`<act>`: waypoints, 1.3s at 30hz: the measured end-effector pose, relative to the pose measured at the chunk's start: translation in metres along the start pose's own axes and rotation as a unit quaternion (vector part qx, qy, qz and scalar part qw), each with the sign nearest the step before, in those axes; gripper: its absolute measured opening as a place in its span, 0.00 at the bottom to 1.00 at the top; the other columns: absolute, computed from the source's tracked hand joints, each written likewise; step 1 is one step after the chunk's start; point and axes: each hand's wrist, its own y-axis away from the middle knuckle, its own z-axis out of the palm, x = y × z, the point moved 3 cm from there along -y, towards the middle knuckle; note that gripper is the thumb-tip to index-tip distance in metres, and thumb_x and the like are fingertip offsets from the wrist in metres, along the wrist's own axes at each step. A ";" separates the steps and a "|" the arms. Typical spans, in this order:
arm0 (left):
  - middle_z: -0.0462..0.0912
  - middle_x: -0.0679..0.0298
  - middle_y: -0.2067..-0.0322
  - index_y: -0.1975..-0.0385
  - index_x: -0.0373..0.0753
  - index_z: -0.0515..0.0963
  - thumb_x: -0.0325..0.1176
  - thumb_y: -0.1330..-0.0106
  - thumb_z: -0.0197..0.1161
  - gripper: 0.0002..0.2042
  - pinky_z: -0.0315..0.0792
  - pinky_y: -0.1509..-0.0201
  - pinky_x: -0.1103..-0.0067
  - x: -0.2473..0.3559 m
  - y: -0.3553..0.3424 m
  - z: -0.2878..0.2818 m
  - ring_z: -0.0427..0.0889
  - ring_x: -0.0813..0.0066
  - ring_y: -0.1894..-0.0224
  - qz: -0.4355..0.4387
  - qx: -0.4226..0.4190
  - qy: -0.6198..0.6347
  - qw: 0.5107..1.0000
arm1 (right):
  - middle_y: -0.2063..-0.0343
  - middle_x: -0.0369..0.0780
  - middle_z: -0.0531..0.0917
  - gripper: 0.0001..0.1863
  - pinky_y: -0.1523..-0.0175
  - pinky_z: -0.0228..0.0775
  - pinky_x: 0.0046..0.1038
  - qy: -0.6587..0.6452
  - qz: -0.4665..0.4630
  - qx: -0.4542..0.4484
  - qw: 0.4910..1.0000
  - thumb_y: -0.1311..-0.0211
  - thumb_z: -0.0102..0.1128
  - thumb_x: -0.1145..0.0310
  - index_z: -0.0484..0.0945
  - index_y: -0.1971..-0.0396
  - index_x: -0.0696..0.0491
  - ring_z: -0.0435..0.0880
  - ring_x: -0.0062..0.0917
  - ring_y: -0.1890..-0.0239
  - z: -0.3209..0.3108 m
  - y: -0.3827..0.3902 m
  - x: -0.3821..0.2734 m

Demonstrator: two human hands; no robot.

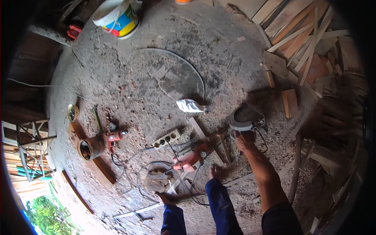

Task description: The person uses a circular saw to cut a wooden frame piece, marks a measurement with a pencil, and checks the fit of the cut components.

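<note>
At three o'clock your right hand grips the power tool, seemingly positioning it; next, likely, steady it; left fingers: can't tell.

Passage is open over the floor between the bucket and the white bag, crossed by a low hose. Left of the grey power tool, the red power tool, power strip and cables obstruct.
</note>
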 end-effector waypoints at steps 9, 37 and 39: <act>0.82 0.52 0.47 0.33 0.36 0.69 0.27 0.29 0.58 0.23 0.81 0.48 0.68 0.030 0.021 -0.073 0.84 0.58 0.51 -0.056 -0.134 0.130 0.981 | 0.55 0.50 0.83 0.29 0.51 0.76 0.44 -0.563 0.062 -0.045 0.823 0.45 0.67 0.63 0.75 0.42 0.54 0.84 0.42 0.56 -0.199 0.182 0.085; 0.82 0.50 0.51 0.34 0.30 0.68 0.34 0.29 0.67 0.27 0.80 0.50 0.70 0.127 -0.050 -0.276 0.82 0.62 0.56 0.542 -0.263 -0.052 0.797 | 0.57 0.45 0.87 0.34 0.48 0.77 0.33 -0.787 0.339 0.343 0.386 0.39 0.75 0.60 0.74 0.36 0.57 0.85 0.25 0.54 -0.567 0.852 -0.241; 0.82 0.49 0.50 0.34 0.30 0.68 0.34 0.29 0.67 0.27 0.80 0.50 0.69 0.155 -0.024 -0.259 0.82 0.61 0.55 0.564 -0.340 0.012 0.752 | 0.52 0.51 0.86 0.39 0.46 0.77 0.36 -0.772 0.331 0.358 0.407 0.35 0.71 0.57 0.66 0.28 0.53 0.86 0.30 0.52 -0.566 0.888 -0.262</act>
